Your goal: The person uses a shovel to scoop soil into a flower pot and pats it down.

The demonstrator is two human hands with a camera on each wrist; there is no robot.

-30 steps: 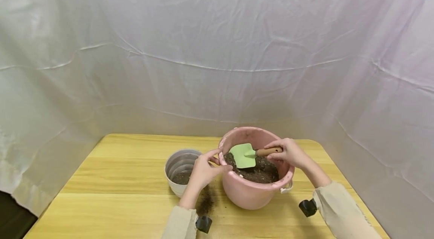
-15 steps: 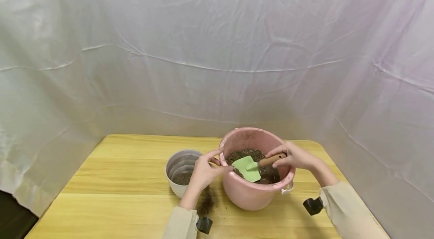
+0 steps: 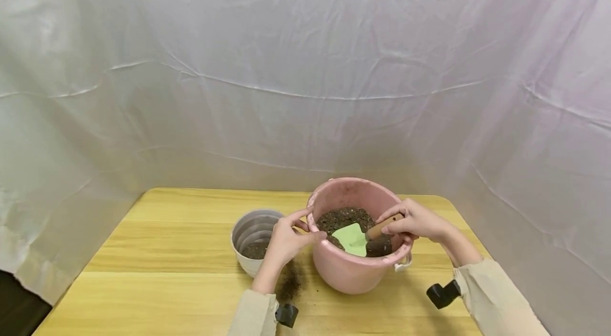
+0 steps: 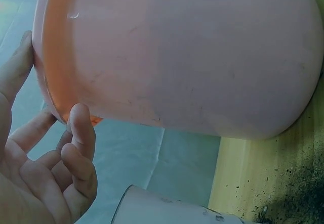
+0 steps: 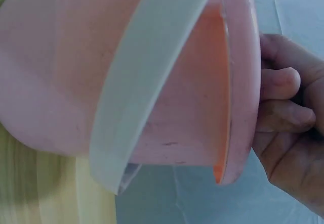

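A pink bucket (image 3: 353,272) holding dark soil (image 3: 346,217) stands on the wooden table (image 3: 157,283). My right hand (image 3: 412,222) grips the wooden handle of a small trowel; its green blade (image 3: 352,239) is tilted down into the soil near the bucket's front wall. My left hand (image 3: 286,240) pinches the bucket's left rim, thumb over the edge. In the left wrist view the left hand (image 4: 40,168) lies against the pink bucket (image 4: 182,57). The right wrist view shows my right hand (image 5: 288,128) curled above the bucket's rim (image 5: 235,87) and its white handle (image 5: 147,77).
A grey ribbed pot (image 3: 253,238) with a little soil inside stands just left of the bucket, behind my left hand. Spilled soil (image 3: 290,284) darkens the table in front of it. White cloth (image 3: 305,71) hangs behind and around the table.
My right hand has lowered and pulled the trowel toward me, from lying flat above the soil to digging in at the bucket's front. The left hand has stayed on the rim.
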